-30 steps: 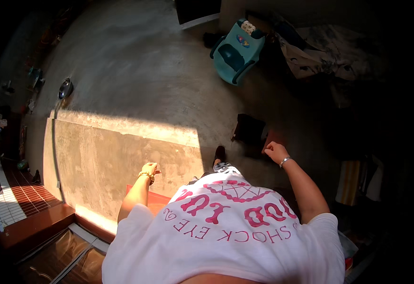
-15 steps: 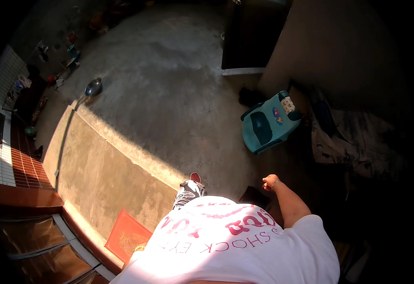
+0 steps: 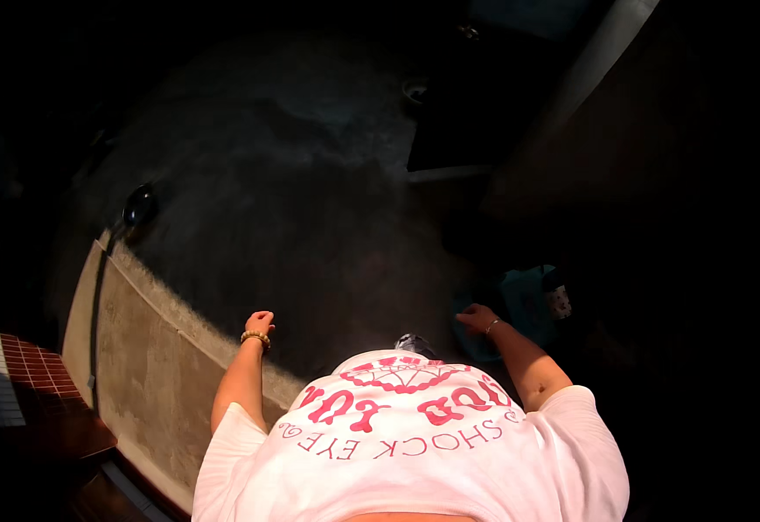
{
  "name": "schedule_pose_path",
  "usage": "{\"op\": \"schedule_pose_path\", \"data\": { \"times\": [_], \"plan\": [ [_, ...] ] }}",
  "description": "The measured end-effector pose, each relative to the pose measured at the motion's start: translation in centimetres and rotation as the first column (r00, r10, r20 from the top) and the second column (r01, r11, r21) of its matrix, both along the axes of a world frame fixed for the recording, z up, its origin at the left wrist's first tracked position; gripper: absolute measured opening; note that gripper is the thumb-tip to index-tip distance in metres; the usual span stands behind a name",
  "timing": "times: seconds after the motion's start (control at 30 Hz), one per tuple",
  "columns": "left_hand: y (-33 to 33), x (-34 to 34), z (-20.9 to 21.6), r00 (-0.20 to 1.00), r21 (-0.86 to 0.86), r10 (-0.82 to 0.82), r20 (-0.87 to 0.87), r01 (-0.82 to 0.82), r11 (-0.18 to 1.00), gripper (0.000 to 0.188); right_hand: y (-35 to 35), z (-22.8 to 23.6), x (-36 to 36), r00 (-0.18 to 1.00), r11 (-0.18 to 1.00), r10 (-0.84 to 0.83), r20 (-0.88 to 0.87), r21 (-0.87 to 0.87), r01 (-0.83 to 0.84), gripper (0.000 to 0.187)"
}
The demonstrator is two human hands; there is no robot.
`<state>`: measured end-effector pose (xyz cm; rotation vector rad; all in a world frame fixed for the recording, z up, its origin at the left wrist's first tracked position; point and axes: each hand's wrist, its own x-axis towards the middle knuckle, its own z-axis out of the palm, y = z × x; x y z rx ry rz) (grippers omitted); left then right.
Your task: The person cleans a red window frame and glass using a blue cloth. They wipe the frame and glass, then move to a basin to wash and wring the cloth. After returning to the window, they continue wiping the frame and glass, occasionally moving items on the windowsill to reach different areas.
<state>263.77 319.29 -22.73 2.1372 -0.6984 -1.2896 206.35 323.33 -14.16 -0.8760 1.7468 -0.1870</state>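
Observation:
My left hand [image 3: 261,322], with a beaded bracelet [image 3: 256,337] at its wrist, is held out in front with the fingers curled together; nothing shows in it. My right hand [image 3: 477,318] hangs on the other side, its fingers also drawn in and nothing seen between them. A thin bangle [image 3: 491,326] circles that wrist. In the picture, the right hand overlaps the edge of a teal plastic child's seat [image 3: 528,300] with a patterned pad; whether they touch I cannot tell.
A concrete floor [image 3: 336,244] spreads ahead, mostly in deep shadow. Along the left runs a sunlit concrete strip [image 3: 150,348] with a dark hose or cable on it. A metal basin [image 3: 139,204] stands at its far end. Red tiles [image 3: 41,370] lie far left; a dark doorway [image 3: 458,113] is ahead.
My left hand has come forward and up from beside a red, flat panel, which is out of view now. The teal seat sits nearer my right hand. The picture has darkened.

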Motion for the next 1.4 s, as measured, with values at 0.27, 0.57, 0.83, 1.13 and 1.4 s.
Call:
{"op": "schedule_pose_path", "data": {
  "times": [0.27, 0.57, 0.83, 1.13, 1.4],
  "plan": [
    [-29.4, -3.3, 3.6, 0.960, -0.300, -0.276, 0.047, 0.277, 0.913, 0.026, -28.9, 27.2, 15.3, 0.642, 0.506, 0.712, 0.286, -0.842, -0.186, 0.028],
    [-24.0, 6.2, -3.3, 0.960, 0.576, 0.276, -0.052, -0.197, 0.793, 0.026, -54.6, 41.8, 18.0, 0.483, -0.180, 0.871, -0.088, -0.973, 0.147, 0.040],
    [-51.5, 8.5, -5.3, 0.995, 0.611, -0.077, -0.067, 0.102, 0.785, 0.038, -75.0, 40.0, 18.8, 0.757, -0.246, 0.645, -0.103, -0.966, 0.079, 0.037],
    [-114.7, 1.1, 5.6, 0.920, 0.202, -0.324, 0.221, 0.281, 0.938, 0.048, -93.2, 39.0, 13.5, 0.874, -0.166, 0.472, -0.112, -0.985, -0.037, 0.036],
    [-138.3, -17.5, -8.3, 0.380, 0.013, -0.831, 0.406, 0.907, 0.421, 0.037, -109.4, 30.3, 1.1, 0.908, -0.380, 0.404, -0.113, -0.923, 0.054, 0.030]
  ]
}}
